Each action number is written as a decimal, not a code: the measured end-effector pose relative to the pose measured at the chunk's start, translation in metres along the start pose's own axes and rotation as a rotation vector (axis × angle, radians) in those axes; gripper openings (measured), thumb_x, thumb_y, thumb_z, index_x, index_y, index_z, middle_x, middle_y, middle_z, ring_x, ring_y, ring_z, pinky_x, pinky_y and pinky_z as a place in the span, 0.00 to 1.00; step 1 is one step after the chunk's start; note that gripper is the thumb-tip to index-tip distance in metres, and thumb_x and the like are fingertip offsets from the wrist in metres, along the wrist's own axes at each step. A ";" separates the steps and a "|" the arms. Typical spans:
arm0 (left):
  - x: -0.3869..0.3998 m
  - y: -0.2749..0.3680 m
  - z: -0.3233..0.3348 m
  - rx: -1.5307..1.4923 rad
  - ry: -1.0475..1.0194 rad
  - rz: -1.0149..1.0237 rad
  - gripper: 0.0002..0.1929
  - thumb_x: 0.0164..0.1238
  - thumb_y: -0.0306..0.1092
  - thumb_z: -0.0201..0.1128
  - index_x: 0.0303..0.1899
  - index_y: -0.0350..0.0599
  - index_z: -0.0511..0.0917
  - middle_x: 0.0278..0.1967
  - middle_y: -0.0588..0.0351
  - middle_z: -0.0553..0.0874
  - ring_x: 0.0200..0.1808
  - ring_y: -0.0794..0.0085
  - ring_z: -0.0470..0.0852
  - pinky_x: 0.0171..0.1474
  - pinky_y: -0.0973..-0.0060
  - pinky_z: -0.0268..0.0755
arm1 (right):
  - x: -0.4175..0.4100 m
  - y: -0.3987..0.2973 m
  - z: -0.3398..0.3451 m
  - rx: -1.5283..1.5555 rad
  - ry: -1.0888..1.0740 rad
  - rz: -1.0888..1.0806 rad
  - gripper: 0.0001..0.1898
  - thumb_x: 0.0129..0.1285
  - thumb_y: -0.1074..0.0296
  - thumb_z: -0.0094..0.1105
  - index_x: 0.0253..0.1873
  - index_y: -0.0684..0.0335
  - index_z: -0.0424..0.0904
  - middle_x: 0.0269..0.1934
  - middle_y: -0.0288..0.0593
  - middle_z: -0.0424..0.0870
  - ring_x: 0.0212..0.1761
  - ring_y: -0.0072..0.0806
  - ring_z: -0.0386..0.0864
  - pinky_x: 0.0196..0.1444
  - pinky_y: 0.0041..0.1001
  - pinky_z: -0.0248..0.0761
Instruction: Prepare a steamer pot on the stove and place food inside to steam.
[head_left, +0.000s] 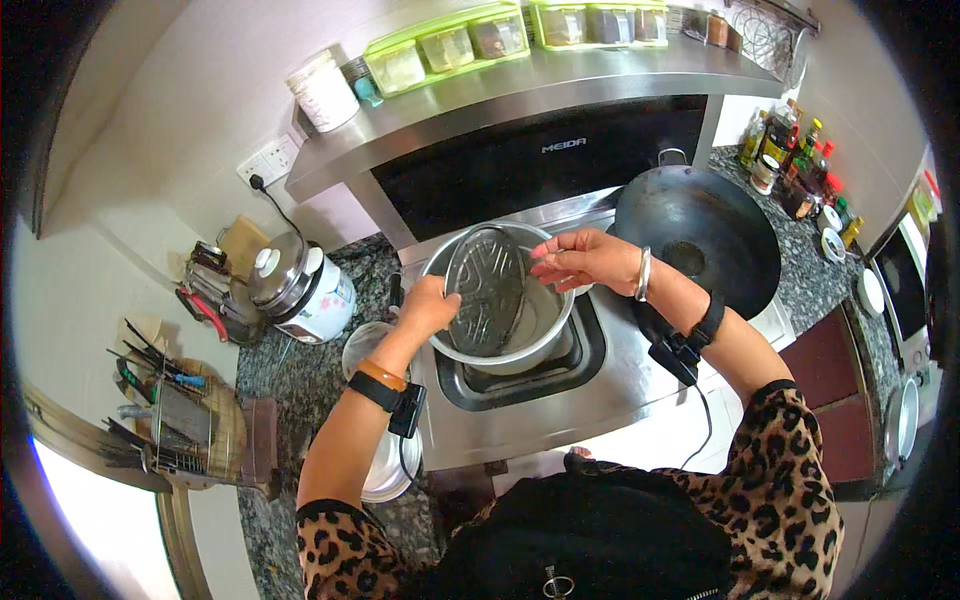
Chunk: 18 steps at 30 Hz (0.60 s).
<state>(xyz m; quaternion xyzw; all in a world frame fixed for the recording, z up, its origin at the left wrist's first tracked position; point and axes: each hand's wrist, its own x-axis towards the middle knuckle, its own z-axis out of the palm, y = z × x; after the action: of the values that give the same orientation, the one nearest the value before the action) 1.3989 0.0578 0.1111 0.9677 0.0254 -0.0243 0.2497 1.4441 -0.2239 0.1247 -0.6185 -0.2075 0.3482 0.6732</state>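
Observation:
My left hand (429, 306) grips the left rim of a round, dark, see-through-looking tray (487, 292) with a raised pattern. The tray is tilted steeply inside the mouth of a wide metal pot (556, 330). Just off the tray's right edge, my right hand (589, 261) hovers over the pot with its fingers slightly apart and nothing visible in them. Beneath the pot is the left burner tray of a stainless steel stove (630, 367). What lies at the pot's bottom is partly hidden by the tray and hand.
To the right sits a large dark wok (712, 217). A rice cooker (322, 300) and a clear bowl (364, 345) stand on the left counter, with a metal basin (394, 469) nearer me. Sauce bottles (806, 161) crowd the right corner. The steel range hood (517, 94) overhangs the back.

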 end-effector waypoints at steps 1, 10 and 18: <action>0.000 0.002 0.000 -0.132 -0.085 -0.073 0.09 0.52 0.33 0.57 0.30 0.38 0.77 0.22 0.44 0.80 0.21 0.57 0.80 0.31 0.66 0.74 | -0.003 0.001 -0.001 0.004 0.005 0.001 0.15 0.63 0.62 0.52 0.53 0.59 0.71 0.45 0.39 0.78 0.45 0.24 0.77 0.44 0.23 0.72; 0.007 -0.004 0.004 -0.384 0.005 -0.170 0.11 0.51 0.33 0.59 0.22 0.32 0.73 0.20 0.45 0.79 0.17 0.63 0.79 0.19 0.67 0.74 | -0.027 -0.005 -0.003 0.017 0.061 -0.038 0.14 0.62 0.64 0.53 0.50 0.61 0.72 0.43 0.39 0.79 0.43 0.22 0.77 0.42 0.23 0.72; -0.014 0.006 -0.002 0.435 0.488 0.227 0.20 0.51 0.48 0.61 0.40 0.44 0.78 0.36 0.45 0.79 0.41 0.54 0.76 0.45 0.61 0.66 | -0.031 0.040 -0.027 -0.788 0.705 -0.451 0.19 0.51 0.67 0.60 0.47 0.71 0.73 0.34 0.47 0.80 0.33 0.32 0.77 0.38 0.28 0.71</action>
<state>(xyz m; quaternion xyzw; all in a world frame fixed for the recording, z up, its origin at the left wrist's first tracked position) 1.3854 0.0535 0.1165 0.9722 -0.0294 0.2310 0.0252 1.4345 -0.2652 0.0859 -0.8417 -0.2115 -0.1350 0.4781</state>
